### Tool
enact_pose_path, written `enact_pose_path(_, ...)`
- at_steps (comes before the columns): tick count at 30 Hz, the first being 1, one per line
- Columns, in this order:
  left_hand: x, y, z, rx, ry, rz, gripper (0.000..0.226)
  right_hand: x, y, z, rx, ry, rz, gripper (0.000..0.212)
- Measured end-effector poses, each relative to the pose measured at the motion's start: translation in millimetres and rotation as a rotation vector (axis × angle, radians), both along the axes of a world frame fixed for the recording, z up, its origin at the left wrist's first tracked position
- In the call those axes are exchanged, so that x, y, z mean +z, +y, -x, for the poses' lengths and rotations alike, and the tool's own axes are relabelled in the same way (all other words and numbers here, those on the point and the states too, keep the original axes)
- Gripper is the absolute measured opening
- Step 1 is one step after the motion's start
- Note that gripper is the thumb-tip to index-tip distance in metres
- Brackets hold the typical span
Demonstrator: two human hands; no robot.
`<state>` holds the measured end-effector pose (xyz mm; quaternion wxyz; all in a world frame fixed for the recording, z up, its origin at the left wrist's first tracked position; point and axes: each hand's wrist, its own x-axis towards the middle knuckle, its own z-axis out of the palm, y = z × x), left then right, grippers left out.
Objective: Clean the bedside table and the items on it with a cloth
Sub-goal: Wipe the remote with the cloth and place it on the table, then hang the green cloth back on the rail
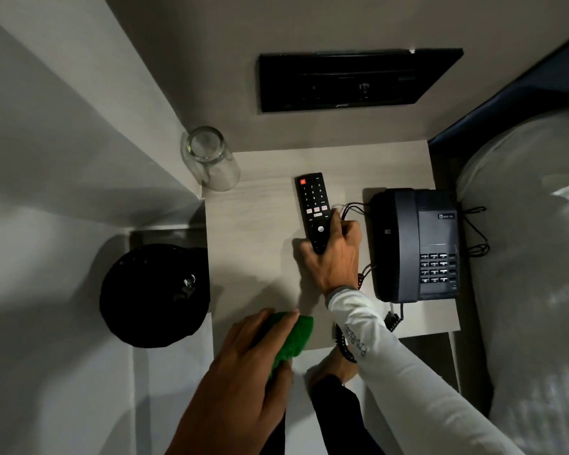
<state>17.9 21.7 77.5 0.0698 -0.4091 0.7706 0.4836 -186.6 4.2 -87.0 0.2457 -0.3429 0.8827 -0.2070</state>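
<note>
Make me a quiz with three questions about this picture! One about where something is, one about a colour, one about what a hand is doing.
1. Where is the glass?
A. far-left corner of the table
B. on the phone
C. in the bin

2. What colour is the cloth?
A. red
B. green
C. white

3. What is the right hand doing?
A. resting open
B. lifting the phone
C. gripping the remote

Answers: 1 A, it stands by the wall corner. 2 B, bright green under the left hand. 3 C, fingers wrap its lower end.
</note>
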Motion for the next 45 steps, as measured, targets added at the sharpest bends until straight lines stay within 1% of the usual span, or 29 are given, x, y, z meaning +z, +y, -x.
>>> enact_pose_path(3, -4, 2, -4, 0.036, 0.01, 0.0, 0.061, -7, 0, -3, -0.04, 0.015, 0.016, 0.088)
enact_pose_path(6, -11, 2, -9, 0.118, 0.04, -0.005, 0.062, -6, 0, -1, -0.062, 0.009, 0.034, 0.085)
enact_pose_path(8, -16, 0, -12, 0.186, 0.119, -0.025, 0.055, 2, 3, -2, -0.063, 0.005, 0.041, 0.084)
enact_pose_path(9, -17, -3, -12, 0.257, 0.193, -0.075, 0.05, 9, 5, -2, -0.07, 0.0, 0.038, 0.085)
enact_pose_path(10, -16, -6, -12, 0.359, 0.257, -0.173, 0.047, 17, 9, -3, -0.081, -0.002, 0.034, 0.084)
enact_pose_path(11, -16, -9, -11, 0.495, 0.307, -0.316, 0.045, 28, 13, -4, -0.092, -0.01, 0.044, 0.079)
enact_pose_path(12, -14, -13, -11, 0.659, 0.352, -0.48, 0.037, 40, 17, -6, -0.1, -0.065, 0.078, 0.068)
enact_pose_path(13, -11, -14, -12, 0.817, 0.414, -0.638, 0.025, 55, 21, -8, -0.114, -0.204, 0.121, 0.054)
enact_pose_path(14, -9, -15, -12, 0.937, 0.485, -0.794, 0.022, 70, 25, -9, -0.143, -0.439, 0.145, 0.045)
enact_pose_path(15, -7, -16, -12, 1.01, 0.543, -0.931, 0.037, 85, 29, -11, -0.144, -0.719, 0.117, 0.045)
enact_pose_path(16, -4, -14, -14, 1.06, 0.584, -1.022, 0.058, 101, 34, -14, -0.095, -0.965, 0.055, 0.05)
enact_pose_path(17, 0, -12, -14, 1.093, 0.626, -1.056, 0.077, 115, 41, -17, -0.017, -1.135, -0.014, 0.054)
enact_pose_path(18, 9, -8, -14, 1.128, 0.682, -1.079, 0.09, 130, 47, -19, 0.064, -1.243, -0.051, 0.052)
enact_pose_path(20, 26, 2, -8, 1.172, 0.773, -1.101, 0.101, 162, 58, -24, 0.171, -1.301, -0.054, 0.036)
enact_pose_path(21, 41, 11, -7, 1.183, 0.808, -1.093, 0.103, 184, 62, -27, 0.2, -1.257, -0.054, 0.027)
enact_pose_path(22, 52, 19, -5, 1.178, 0.836, -1.086, 0.103, 201, 65, -29, 0.206, -1.203, -0.047, 0.023)
enact_pose_path(24, 75, 32, -4, 1.192, 0.889, -1.053, 0.101, 235, 68, -31, 0.252, -1.081, -0.04, 0.028)
enact_pose_path(25, 90, 37, -7, 1.217, 0.885, -1.03, 0.1, 251, 69, -33, 0.29, -1.033, -0.03, 0.029)
enact_pose_path(27, 117, 46, -20, 1.259, 0.853, -0.975, 0.094, 282, 72, -41, 0.348, -0.978, 0.004, 0.025)
enact_pose_path(28, 133, 54, -31, 1.26, 0.854, -0.916, 0.086, 298, 76, -52, 0.364, -0.967, 0.023, 0.021)
enact_pose_path(30, 157, 71, -52, 1.233, 0.816, -0.738, 0.058, 325, 82, -75, 0.364, -0.978, 0.063, 0.017)
enact_pose_path(31, 168, 82, -70, 1.244, 0.812, -0.607, 0.045, 337, 86, -93, 0.378, -0.999, 0.082, 0.016)
enact_pose_path(32, 177, 92, -84, 1.271, 0.792, -0.478, 0.039, 345, 91, -110, 0.388, -1.032, 0.095, 0.016)
enact_pose_path(34, 199, 112, -119, 1.342, 0.723, -0.282, 0.036, 360, 103, -147, 0.429, -1.087, 0.103, 0.022)
enact_pose_path(36, 221, 138, -164, 1.417, 0.678, -0.165, 0.035, 373, 117, -194, 0.491, -1.14, 0.083, 0.03)
enact_pose_path(39, 239, 186, -239, 1.512, 0.692, -0.059, 0.041, 390, 143, -277, 0.558, -1.201, -0.006, 0.036)
enact_pose_path(41, 240, 215, -278, 1.598, 0.637, 0.054, 0.045, 395, 157, -328, 0.555, -1.175, -0.039, 0.036)
enact_pose_path(43, 238, 238, -316, 1.717, 0.524, 0.198, 0.05, 398, 170, -379, 0.519, -1.163, -0.042, 0.032)
enact_pose_path(45, 234, 250, -343, 1.815, 0.418, 0.32, 0.057, 398, 175, -422, 0.391, -1.198, -0.047, 0.031)
